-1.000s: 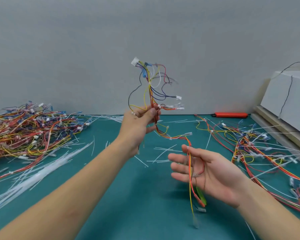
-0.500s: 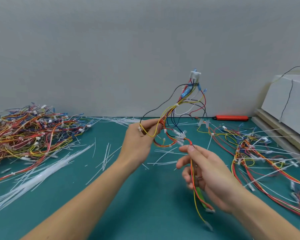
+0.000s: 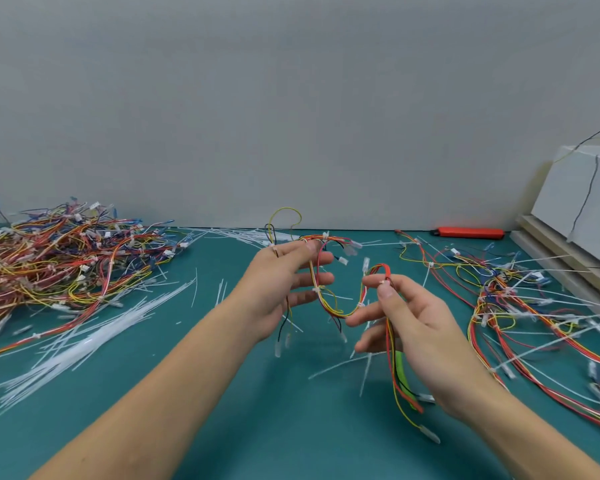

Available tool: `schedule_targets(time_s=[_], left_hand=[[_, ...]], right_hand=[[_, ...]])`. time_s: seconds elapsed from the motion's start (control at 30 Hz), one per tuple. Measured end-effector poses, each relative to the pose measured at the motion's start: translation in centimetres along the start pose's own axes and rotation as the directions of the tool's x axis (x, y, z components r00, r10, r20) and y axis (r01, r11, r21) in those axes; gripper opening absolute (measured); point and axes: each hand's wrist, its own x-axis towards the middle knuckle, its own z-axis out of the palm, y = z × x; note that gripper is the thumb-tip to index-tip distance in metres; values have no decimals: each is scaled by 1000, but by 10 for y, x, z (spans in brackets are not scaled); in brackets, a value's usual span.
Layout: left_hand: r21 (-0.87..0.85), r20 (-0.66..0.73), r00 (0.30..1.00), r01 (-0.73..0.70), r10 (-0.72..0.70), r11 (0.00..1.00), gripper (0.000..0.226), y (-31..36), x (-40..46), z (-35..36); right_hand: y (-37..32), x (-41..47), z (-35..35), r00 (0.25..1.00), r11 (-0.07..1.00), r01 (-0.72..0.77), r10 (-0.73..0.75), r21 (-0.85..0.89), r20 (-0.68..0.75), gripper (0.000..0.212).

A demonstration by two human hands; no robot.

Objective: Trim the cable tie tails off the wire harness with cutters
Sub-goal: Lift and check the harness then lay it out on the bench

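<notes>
A wire harness (image 3: 329, 303) of red, yellow and black wires with small white connectors and ties hangs in a loop between my two hands above the green mat. My left hand (image 3: 281, 289) pinches its upper end between thumb and forefinger, the other fingers spread. My right hand (image 3: 409, 327) pinches the harness at a white tie near a red bend, and the rest of the wires trail down past the palm with a green strand. Orange-handled cutters (image 3: 470, 232) lie at the back right by the wall, apart from both hands.
A big heap of harnesses (image 3: 59, 258) fills the left of the green mat (image 3: 257, 427). White cut tie tails (image 3: 94, 337) lie strewn beside it. More harnesses (image 3: 520, 306) with long white tails spread on the right. A white box (image 3: 582, 199) on a wooden ledge stands far right.
The harness has dropped from upright in front of the wall to a low loop between my hands. My left hand moved lower and opened its fingers; my right hand now pinches a tie.
</notes>
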Motion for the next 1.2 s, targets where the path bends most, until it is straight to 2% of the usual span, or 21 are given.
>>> schedule_targets(time_s=[0.07, 0.13, 0.2, 0.27, 0.33, 0.43, 0.6, 0.67, 0.73, 0.8, 0.9, 1.0, 1.1, 1.2], left_hand=[[-88, 2, 997, 79, -80, 993, 29, 4, 3, -1], [-189, 60, 983, 182, -174, 965, 44, 9, 4, -5], [-267, 148, 957, 281, -249, 922, 65, 14, 5, -10], [-311, 190, 943, 322, -273, 894, 83, 18, 6, -16], [-351, 200, 941, 328, -272, 877, 89, 20, 7, -19], [-404, 149, 958, 284, -243, 870, 74, 26, 8, -20], [-487, 21, 986, 154, -165, 860, 25, 33, 16, -20], [-503, -6, 991, 112, -133, 857, 17, 34, 20, -19], [-503, -17, 996, 70, -91, 861, 18, 34, 21, -18], [-472, -9, 1000, 8, -14, 881, 18, 34, 21, -18], [-353, 75, 990, -83, 117, 932, 25, 34, 18, -20], [-142, 117, 970, -196, 213, 970, 32, 32, 13, -16], [76, 127, 951, -291, 281, 954, 31, 24, 8, -12], [145, 159, 943, -316, 293, 938, 28, 16, 5, -13]], right_hand=[[0, -1, 0, 1000, 1000, 3, -3, -15, 20, 29], [0, -3, 0, 999, 1000, -17, 17, 5, 42, 32], [0, -3, 0, 995, 993, -73, 67, 94, 69, 33], [-2, -3, -1, 988, 971, -138, 120, 196, 102, 37], [-4, -2, -1, 980, 941, -184, 153, 285, 128, 43], [-9, -5, -1, 972, 919, -222, 180, 327, 152, 47], [-16, -15, 5, 926, 942, -267, 192, 205, 324, 32], [-14, -19, 10, 909, 961, -253, 195, 114, 369, 32], [-10, -22, 15, 895, 973, -227, 196, 32, 400, 32], [-5, -24, 17, 880, 974, -226, 209, -11, 427, 31], [0, -23, 17, 862, 954, -298, 272, -7, 427, 28], [6, -18, 15, 890, 934, -356, 332, 22, 314, 28], [8, -12, 11, 902, 912, -402, 378, 81, 210, 29], [7, -9, 7, 901, 896, -425, 405, 126, 159, 28]])
